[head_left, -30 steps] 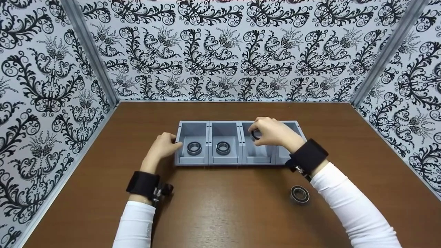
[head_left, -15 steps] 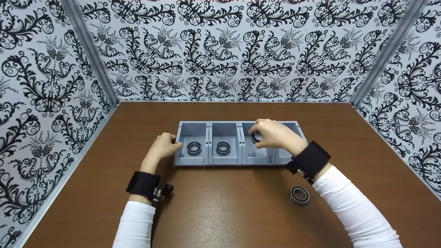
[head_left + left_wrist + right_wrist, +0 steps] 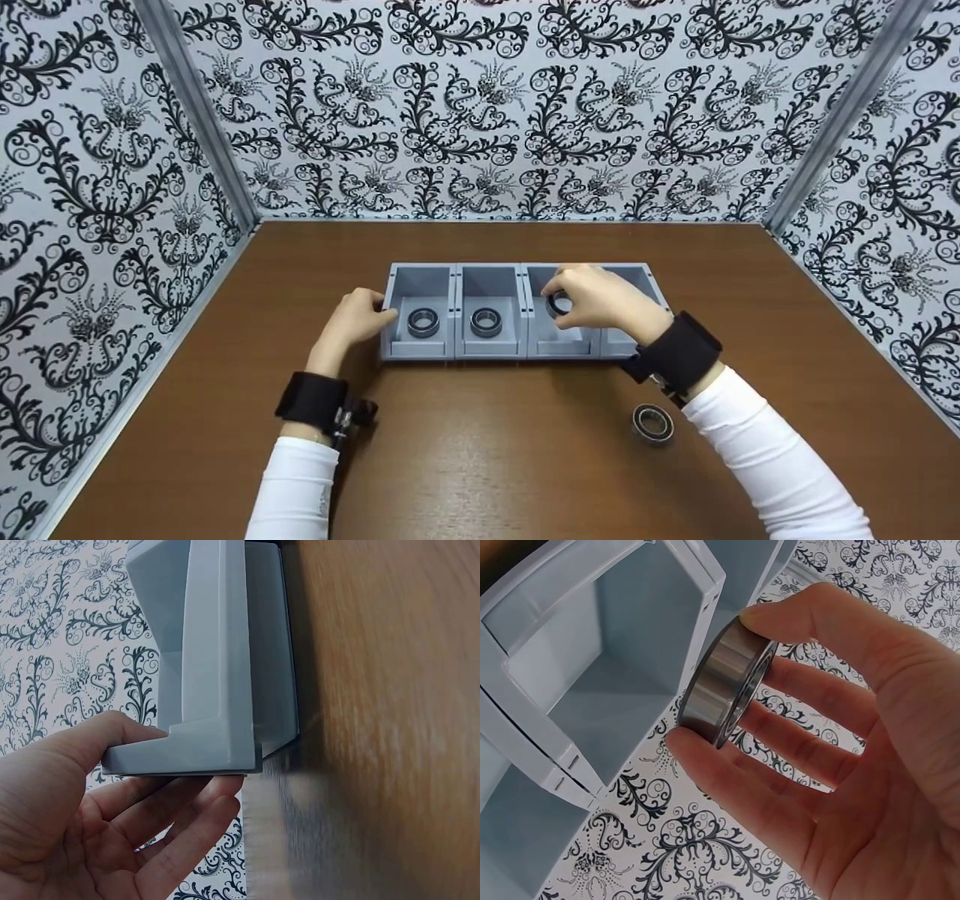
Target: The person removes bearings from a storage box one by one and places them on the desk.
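A row of grey storage bins [image 3: 491,355] stands on the table. My left hand [image 3: 354,321] grips the leftmost bin's outer side wall, thumb on top and fingers outside, as the left wrist view [image 3: 112,810] shows. Over the third bin, my right hand [image 3: 606,301] pinches a steel ball bearing [image 3: 724,679] between thumb and fingertips. That bearing is tilted, and the hand partly hides it in the head view. One bearing [image 3: 423,334] lies flat in the first bin, another [image 3: 486,334] in the second. The right hand covers much of the fourth bin.
Another bearing [image 3: 652,439] lies on the brown table [image 3: 465,450], in front of the bins and close to my right forearm. Patterned panels [image 3: 480,112] with grey metal posts enclose the table at the back and sides.
My right hand has come slightly down and toward me over the third bin, bearing still pinched. The left hand and the other bearings stay where they were.
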Available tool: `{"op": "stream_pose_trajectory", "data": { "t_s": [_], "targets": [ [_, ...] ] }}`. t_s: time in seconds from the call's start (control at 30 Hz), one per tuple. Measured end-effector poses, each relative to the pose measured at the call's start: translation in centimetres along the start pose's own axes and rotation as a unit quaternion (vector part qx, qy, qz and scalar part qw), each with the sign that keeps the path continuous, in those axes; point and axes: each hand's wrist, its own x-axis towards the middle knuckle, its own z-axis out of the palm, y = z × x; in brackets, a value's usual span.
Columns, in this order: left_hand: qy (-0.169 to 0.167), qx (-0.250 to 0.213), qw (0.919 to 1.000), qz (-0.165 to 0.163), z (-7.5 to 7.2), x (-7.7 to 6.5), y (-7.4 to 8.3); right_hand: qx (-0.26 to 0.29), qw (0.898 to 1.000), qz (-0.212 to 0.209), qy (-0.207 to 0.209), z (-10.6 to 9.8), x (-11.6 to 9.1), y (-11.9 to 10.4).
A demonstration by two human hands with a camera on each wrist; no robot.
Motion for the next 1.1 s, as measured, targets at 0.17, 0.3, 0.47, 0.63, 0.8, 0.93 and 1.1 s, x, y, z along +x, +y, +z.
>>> {"op": "stream_pose_trajectory", "data": {
  "t_s": [0.17,0.3,0.47,0.63,0.8,0.93,1.1],
  "targets": [
    [0.001,0.002,1.0,-0.002,0.0,0.1,0.0,-0.003,1.0,-0.001,0.0,0.0,-0.3,-0.2],
    [0.001,0.002,1.0,-0.003,0.0,0.0,0.2,-0.005,1.0,-0.001,0.002,-0.1,-0.5,-0.2],
    [0.0,0.002,1.0,-0.007,0.0,-0.1,0.3,-0.009,1.0,-0.003,0.007,-0.1,-0.8,-0.1],
    [-0.002,0.002,0.9999,-0.01,0.0,0.0,0.2,-0.014,1.0,-0.009,0.011,-0.2,-1.2,-0.2],
    [-0.003,0.001,1.0,-0.007,0.0,-0.1,0.2,-0.02,1.0,-0.012,0.013,-0.2,-1.6,-0.5],
    [-0.002,0.0,1.0,-0.007,0.0,-0.1,0.3,-0.018,1.0,-0.009,0.01,-0.2,-2.0,-0.6],
    [-0.001,0.0,1.0,-0.009,0.0,0.0,0.2,-0.013,1.0,-0.011,0.011,-0.1,-2.4,-0.9]
  ]
}}
